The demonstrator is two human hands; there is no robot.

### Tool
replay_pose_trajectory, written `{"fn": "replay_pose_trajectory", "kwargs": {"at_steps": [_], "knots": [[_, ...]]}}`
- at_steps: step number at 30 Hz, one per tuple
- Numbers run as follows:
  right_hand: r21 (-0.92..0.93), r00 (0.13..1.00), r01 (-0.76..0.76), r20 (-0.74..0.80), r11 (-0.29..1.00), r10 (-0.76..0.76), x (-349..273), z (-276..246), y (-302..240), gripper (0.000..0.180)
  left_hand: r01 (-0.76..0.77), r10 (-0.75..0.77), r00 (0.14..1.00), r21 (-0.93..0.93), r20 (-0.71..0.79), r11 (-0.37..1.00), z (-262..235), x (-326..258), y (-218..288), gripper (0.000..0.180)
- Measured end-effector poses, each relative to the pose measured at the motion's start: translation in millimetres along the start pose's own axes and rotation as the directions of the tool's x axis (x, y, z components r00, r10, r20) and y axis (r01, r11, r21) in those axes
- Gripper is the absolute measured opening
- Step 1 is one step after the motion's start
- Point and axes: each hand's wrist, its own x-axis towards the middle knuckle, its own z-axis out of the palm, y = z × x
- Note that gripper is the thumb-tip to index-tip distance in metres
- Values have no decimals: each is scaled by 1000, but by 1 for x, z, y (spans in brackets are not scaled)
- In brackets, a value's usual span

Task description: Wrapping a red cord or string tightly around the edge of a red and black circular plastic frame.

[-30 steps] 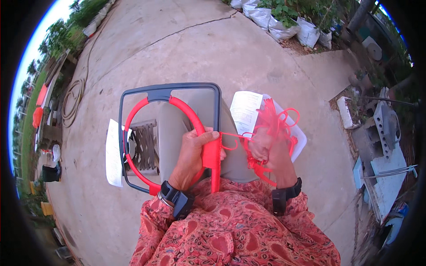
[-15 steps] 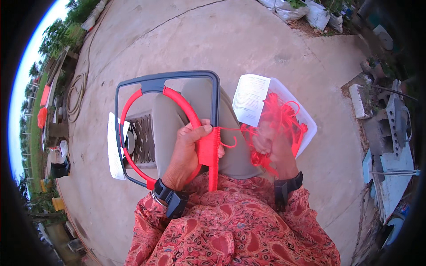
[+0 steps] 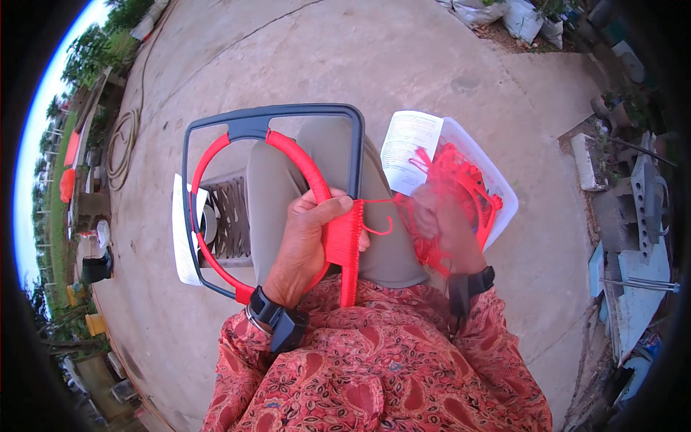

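Note:
Over my lap lies a dark grey frame (image 3: 358,155), a rounded rectangle with a ring inside it. Red cord wraps (image 3: 342,241) cover much of the ring and part of the frame's right side. My left hand (image 3: 306,230) is closed on the wrapped part, its thumb pressed near the upper end of the winding. From there a red cord (image 3: 378,201) runs right to my right hand (image 3: 439,219), which is smeared by motion, and a short loose end (image 3: 385,229) curls below. Beside that hand, red cord bundles (image 3: 461,176) fill a white plastic tub (image 3: 504,183).
A printed paper sheet (image 3: 408,151) leans on the tub's left rim. Left of my knees are a slatted dark stool or crate (image 3: 232,216) and a white sheet (image 3: 183,245). A hose (image 3: 124,151) lies coiled at far left; blocks and metal scraps (image 3: 640,201) line the right.
The frame and my left hand have shifted slightly, the frame's top moving up and right. My right hand has moved slightly up and left, still blurred, beside the tub.

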Motion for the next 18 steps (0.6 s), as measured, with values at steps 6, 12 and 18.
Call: {"fn": "replay_pose_trajectory", "kwargs": {"at_steps": [6, 12, 18], "knots": [[-883, 870, 53, -188, 466, -456, -12, -48, -22, 24, -7, 8, 1000, -31, 23, 1000, 3, -6, 3, 11], [-165, 887, 409, -159, 897, -434, -31, 20, -77, 27, -43, 45, 997, -36, 58, 998, 0, -11, 6, 10], [304, 909, 402, -17, 863, -418, -22, -34, -83, 22, -106, 109, 993, -72, 35, 992, -6, -14, 8, 10]]}}
